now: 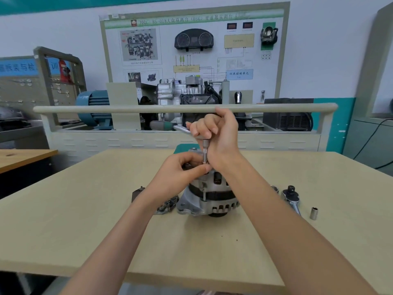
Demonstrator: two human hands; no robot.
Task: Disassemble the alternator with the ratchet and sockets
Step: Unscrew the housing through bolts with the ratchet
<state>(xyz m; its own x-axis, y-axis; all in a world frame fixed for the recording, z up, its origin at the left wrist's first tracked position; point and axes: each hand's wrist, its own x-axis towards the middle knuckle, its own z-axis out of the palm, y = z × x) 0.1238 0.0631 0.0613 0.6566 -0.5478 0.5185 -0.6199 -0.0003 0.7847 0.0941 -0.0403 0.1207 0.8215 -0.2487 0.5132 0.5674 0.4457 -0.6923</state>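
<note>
The alternator (209,199) stands upright on the wooden table (85,220), pulley end down. A ratchet (168,126) with a green and grey handle points left above it, and its extension and socket (205,151) run straight down to the alternator's top. My right hand (214,133) grips the ratchet head from above. My left hand (187,167) pinches the lower end of the socket where it meets the alternator. The bolt under the socket is hidden by my fingers.
A second ratchet (291,198) and a loose socket (313,213) lie on the table to the right of the alternator. Removed dark parts (168,206) lie to its left. A training bench with a gearbox (187,92) stands behind the table.
</note>
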